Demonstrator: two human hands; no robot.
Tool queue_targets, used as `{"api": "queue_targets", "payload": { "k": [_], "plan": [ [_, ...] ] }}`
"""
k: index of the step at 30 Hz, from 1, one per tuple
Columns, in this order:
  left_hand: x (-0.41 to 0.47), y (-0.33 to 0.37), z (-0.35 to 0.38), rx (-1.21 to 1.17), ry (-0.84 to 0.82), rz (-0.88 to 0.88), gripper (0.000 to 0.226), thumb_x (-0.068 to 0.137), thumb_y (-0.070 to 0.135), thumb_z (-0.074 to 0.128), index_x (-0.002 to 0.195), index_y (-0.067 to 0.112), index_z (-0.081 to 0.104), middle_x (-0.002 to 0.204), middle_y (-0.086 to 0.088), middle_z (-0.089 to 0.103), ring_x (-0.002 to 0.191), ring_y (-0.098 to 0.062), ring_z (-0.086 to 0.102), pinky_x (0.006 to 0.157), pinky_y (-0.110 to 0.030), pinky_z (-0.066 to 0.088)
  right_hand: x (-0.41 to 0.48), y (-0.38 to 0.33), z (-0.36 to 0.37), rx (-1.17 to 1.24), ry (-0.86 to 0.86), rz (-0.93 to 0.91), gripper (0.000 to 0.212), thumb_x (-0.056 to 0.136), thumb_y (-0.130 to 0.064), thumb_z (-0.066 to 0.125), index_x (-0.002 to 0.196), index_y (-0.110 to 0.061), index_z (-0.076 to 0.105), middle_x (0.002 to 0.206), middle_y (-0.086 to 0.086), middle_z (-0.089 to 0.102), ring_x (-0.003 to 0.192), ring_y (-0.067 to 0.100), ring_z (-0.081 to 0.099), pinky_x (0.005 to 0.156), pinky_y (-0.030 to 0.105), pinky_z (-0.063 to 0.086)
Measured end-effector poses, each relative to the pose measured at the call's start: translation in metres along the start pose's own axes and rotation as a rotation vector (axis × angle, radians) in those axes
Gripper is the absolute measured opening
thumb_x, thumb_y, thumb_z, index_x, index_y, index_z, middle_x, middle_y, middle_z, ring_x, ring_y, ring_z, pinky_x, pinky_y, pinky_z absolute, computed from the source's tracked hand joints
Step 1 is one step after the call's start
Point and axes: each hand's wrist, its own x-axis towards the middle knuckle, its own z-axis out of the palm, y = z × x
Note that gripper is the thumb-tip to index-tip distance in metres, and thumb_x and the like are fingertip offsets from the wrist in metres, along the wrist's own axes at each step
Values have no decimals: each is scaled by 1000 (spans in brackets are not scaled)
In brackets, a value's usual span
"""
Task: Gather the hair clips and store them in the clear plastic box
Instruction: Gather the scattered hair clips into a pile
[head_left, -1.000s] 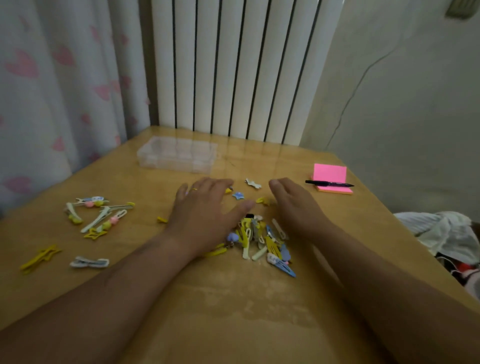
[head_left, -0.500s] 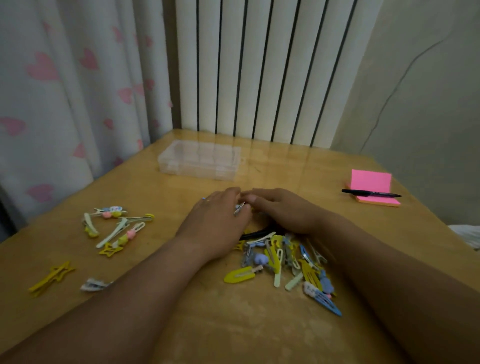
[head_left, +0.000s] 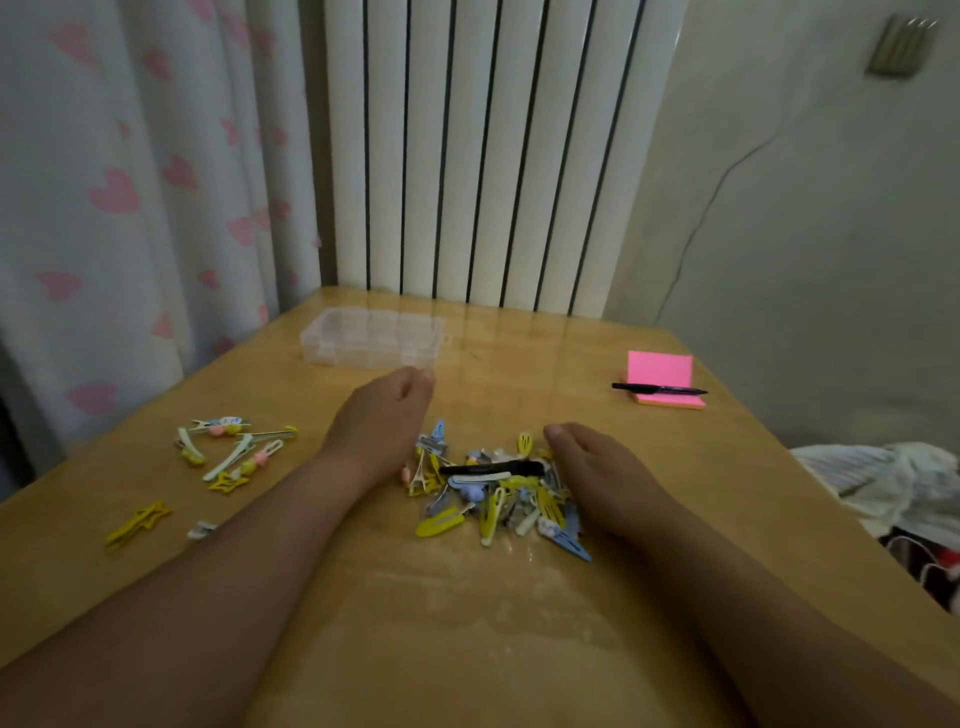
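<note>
Pile of hair clips (head_left: 493, 488) between left hand (head_left: 382, 415) and right hand (head_left: 592, 467) — can't tell either's grasp

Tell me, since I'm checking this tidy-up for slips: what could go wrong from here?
The pile of clips between the left hand and the right hand is loose and tangled, so a scoop toward the clear box may shed some. The scattered clips and the yellow star clip lie apart on the left and could be missed.
</note>
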Motion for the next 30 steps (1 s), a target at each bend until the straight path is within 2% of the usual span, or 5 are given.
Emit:
{"api": "queue_targets", "payload": {
  "k": [6, 16, 21, 25, 30],
  "plan": [
    [-15, 9, 19, 52, -232, 10, 59, 109, 58, 28, 121, 21, 72, 124, -3, 73, 115, -25, 65, 105, -46, 49, 2, -33, 42, -63, -73, -88, 43, 113, -38, 36, 136, -15, 65, 137, 13, 66, 126, 31, 59, 104, 42, 47],
    [-32, 2, 2, -179, -221, -74, 73, 99, 68, 22, 130, 24, 70, 128, 5, 73, 119, -23, 69, 110, -48, 48, -1, -28, 48, 26, -18, -94, 45, 112, -38, 36, 150, -22, 57, 151, 2, 60, 138, 22, 54, 109, 34, 41],
    [-35, 9, -19, -318, -93, 4, 54, 115, 44, 23, 139, 20, 66, 130, 6, 74, 131, -11, 59, 100, -16, 38, 0, -34, 48, 121, -15, -125, 46, 112, -39, 38, 152, -25, 54, 156, 0, 56, 142, 20, 51, 112, 32, 38],
    [-62, -23, -68, -176, 77, 33, 49, 107, 48, 34, 132, 23, 67, 130, 4, 71, 126, -13, 61, 110, -29, 42, -4, -38, 51, 46, -55, -135, 51, 112, -45, 36, 155, -22, 51, 161, 1, 50, 147, 21, 46, 117, 35, 35],
    [-81, -87, -113, 471, 288, -166, 74, 93, 73, 30, 143, 27, 58, 152, -6, 54, 145, -28, 44, 121, -52, 34, -8, -53, 59, -42, -10, -140, 47, 112, -42, 36, 132, -10, 64, 139, 15, 64, 128, 33, 57, 103, 42, 45]
  ]
}}
